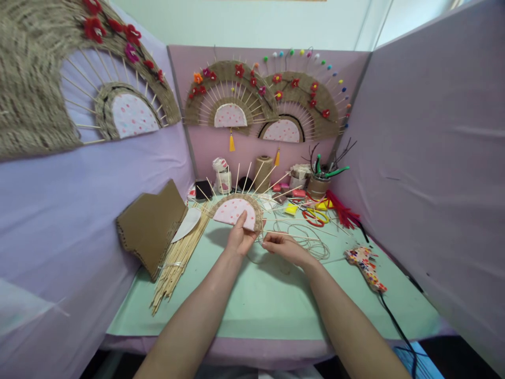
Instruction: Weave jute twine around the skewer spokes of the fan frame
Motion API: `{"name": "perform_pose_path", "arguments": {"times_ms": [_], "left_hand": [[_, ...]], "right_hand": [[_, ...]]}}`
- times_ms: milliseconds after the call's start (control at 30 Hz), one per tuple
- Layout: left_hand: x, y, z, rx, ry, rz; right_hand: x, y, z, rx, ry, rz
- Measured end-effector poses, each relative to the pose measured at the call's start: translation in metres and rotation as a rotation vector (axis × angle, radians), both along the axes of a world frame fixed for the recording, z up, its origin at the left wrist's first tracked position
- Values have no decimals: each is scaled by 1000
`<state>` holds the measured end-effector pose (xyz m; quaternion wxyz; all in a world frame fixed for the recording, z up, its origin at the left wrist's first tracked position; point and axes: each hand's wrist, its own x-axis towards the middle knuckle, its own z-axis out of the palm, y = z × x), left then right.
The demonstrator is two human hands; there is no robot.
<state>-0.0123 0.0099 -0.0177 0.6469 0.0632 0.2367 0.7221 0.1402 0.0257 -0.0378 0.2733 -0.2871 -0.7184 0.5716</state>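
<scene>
My left hand (240, 237) grips a half-round fan (233, 211) by its lower right end, thumb on the pink dotted face. Thin wooden sticks fan out from its curved edge, and twine is wound around the base of them. Just right of it, my right hand (284, 247) is closed with fingertips pinched near the twine (305, 239). Loose loops of that twine lie on the table behind and beside my right hand. Exactly what sits between the right fingertips is too small to see clearly.
A bundle of sticks (179, 263) and brown cardboard (152, 226) lie at left. Scissors (315, 217), red pipe cleaners (341, 210) and a twine spool (264, 173) stand or lie at the back. A patterned glue gun (366, 267) with a black cord is at right. Finished fans (232, 89) hang behind.
</scene>
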Motion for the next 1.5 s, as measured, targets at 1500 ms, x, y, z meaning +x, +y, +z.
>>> {"name": "perform_pose_path", "arguments": {"times_ms": [1500], "left_hand": [[3, -7, -3, -68, 92, -372]], "right_hand": [[15, 22, -7, -140, 79, -297]]}}
